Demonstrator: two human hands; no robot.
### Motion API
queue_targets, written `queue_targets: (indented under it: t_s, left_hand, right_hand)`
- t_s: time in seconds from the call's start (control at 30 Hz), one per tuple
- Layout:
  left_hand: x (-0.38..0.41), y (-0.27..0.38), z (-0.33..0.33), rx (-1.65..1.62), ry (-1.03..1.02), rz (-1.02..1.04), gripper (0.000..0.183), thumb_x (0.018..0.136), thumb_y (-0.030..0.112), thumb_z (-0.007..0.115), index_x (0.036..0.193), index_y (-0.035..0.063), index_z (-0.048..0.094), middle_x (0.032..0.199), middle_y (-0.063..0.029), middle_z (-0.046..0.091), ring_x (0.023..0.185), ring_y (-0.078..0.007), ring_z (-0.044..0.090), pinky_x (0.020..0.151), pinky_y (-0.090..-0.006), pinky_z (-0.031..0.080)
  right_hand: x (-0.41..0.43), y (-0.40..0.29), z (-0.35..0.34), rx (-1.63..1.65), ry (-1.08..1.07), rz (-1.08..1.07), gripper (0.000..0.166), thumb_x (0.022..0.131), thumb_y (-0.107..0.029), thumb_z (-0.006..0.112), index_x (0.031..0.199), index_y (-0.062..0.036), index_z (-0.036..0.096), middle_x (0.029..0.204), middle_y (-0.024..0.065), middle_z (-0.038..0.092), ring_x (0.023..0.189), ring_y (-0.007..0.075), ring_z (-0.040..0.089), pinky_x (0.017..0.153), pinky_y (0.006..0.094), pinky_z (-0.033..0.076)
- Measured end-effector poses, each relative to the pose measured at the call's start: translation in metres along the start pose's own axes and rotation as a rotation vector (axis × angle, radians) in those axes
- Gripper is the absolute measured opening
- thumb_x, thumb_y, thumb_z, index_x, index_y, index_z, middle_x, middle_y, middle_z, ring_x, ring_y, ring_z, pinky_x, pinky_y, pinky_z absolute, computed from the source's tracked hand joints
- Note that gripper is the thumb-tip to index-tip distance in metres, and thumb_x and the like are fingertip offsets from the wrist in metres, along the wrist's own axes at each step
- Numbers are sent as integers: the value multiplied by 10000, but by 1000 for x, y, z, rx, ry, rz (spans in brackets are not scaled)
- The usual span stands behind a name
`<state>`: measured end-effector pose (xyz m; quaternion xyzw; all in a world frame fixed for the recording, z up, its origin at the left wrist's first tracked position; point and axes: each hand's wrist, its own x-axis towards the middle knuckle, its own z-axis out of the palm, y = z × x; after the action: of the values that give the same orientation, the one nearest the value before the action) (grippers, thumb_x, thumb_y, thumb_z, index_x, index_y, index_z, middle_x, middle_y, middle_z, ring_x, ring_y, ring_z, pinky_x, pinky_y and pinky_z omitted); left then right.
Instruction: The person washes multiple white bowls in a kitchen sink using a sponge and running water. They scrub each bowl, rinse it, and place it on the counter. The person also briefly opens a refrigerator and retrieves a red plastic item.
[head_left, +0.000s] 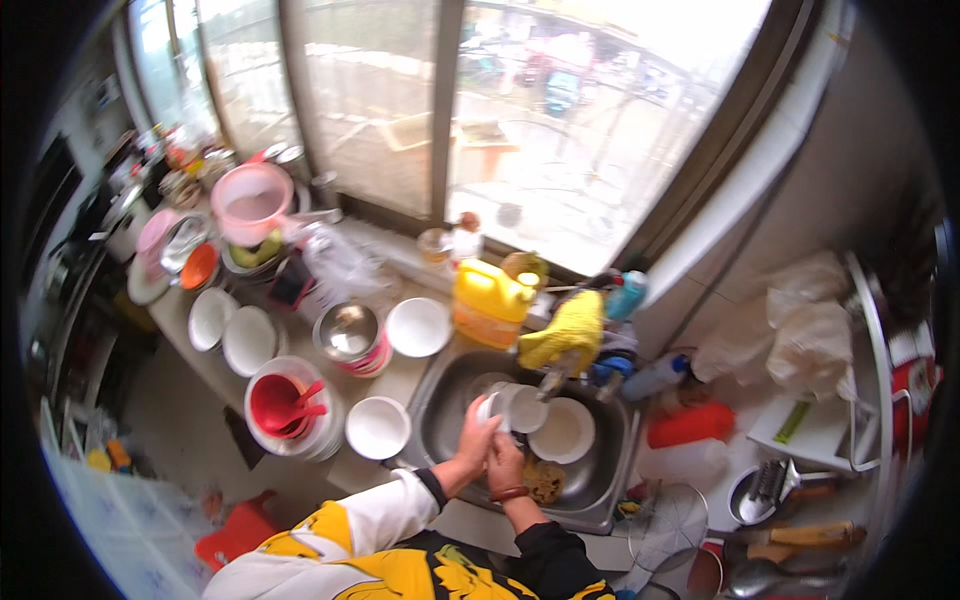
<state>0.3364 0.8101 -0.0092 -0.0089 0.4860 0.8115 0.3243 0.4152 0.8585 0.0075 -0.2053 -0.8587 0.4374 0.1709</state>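
Over the stainless steel sink (611, 480), my left hand (471, 444) and my right hand (506, 466) are close together. Between my fingers is a small white bowl (491, 407), partly hidden and blurred. Just beyond it, under the faucet (553, 381), is a pale cup or small bowl (527, 409). A larger white bowl (564, 431) rests in the sink to the right and seems to contain liquid. Below it, beside my right wrist, lies a yellow-brown sponge or cloth (545, 480) with dark spots.
A yellow jug (491, 304) and a yellow cloth (566, 334) stand behind the sink. To the left are white bowls (379, 427), a steel pot (349, 330) and a bucket (330, 435) with red ladles (277, 405). Bottles (690, 426) and utensils (817, 534) lie right.
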Motion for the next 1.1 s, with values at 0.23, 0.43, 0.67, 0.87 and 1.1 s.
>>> queue_targets:
  t_s: [0.23, 0.43, 0.67, 0.87, 1.1]
  left_hand:
    - [3, 56, -9, 194, -318, -738, 536, 828, 569, 534, 1165, 154, 501, 1038, -84, 595, 938, -224, 563, 781, -425, 466]
    - [11, 33, 0, 529, -77, 124, 724, 762, 492, 674, 1304, 77, 434, 1247, -187, 496, 1165, -297, 470, 979, -394, 375]
    - [32, -18, -20, -45, -93, -216, 481, 841, 413, 592, 1144, 43, 540, 1034, -87, 603, 937, -210, 578, 834, -334, 460]
    - [20, 34, -1, -229, 9, -625, 628, 775, 597, 593, 1105, 66, 536, 986, -123, 602, 868, -253, 592, 773, -399, 495]
    - [18, 24, -10, -188, -28, -766, 568, 834, 620, 518, 1165, 158, 506, 1128, -97, 555, 1053, -274, 529, 883, -544, 421]
  right_hand:
    - [-4, 40, -30, -141, -167, -545, 323, 793, 12, 583, 1104, -74, 609, 1058, 125, 618, 1003, 328, 563, 879, 416, 438]
    - [-4, 2, -8, 302, -59, 105, 230, 939, -138, 487, 1092, 13, 571, 1096, 152, 585, 1018, 299, 557, 896, 363, 411]
    - [-11, 6, 4, 47, -46, -181, 283, 898, -126, 505, 1163, -34, 543, 1166, 152, 531, 1115, 361, 467, 973, 428, 348]
    - [8, -3, -38, 21, -183, -317, 192, 844, -45, 548, 1020, -45, 627, 1081, 128, 613, 1054, 334, 549, 964, 405, 402]
    - [3, 10, -15, 67, 122, -39, 127, 880, -157, 549, 927, -49, 595, 916, 136, 597, 851, 345, 585, 728, 378, 467]
